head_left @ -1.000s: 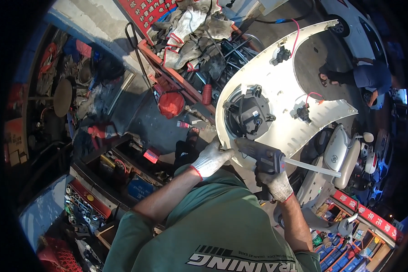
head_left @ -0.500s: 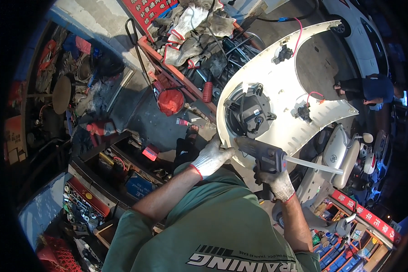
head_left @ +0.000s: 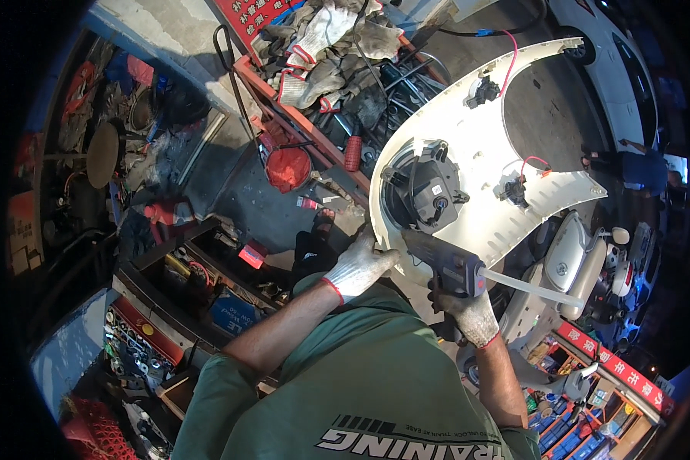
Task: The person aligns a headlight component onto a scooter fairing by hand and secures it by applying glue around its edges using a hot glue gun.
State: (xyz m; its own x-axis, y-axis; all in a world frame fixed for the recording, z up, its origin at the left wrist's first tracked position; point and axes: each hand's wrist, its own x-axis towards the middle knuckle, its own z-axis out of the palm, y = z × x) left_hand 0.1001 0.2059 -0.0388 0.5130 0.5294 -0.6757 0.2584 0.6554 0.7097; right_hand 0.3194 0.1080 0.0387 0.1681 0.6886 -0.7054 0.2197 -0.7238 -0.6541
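A large white scooter body panel (head_left: 479, 146) is held up with its inner side facing me; a black headlight housing (head_left: 422, 188) sits in its lower left part. My left hand (head_left: 358, 267), in a white work glove, grips the panel's lower edge. My right hand (head_left: 471, 313), also gloved, holds a dark gun-shaped glue tool (head_left: 446, 264) with a pale stick (head_left: 530, 288) jutting out its rear. The tool's nose points at the panel just below the headlight housing. Red wires (head_left: 507, 63) and small black fittings (head_left: 516, 190) hang on the panel.
A red metal rack (head_left: 299, 130) full of rags, gloves and cables stands behind the panel. A red round container (head_left: 287, 167) lies on the floor. Open tool drawers (head_left: 199, 284) sit at left. A white scooter (head_left: 571, 257) stands at right, with another person (head_left: 636, 165) farther off.
The panel and both hands have stayed nearly in place; the view has shifted slightly. The person at far right has moved a little.
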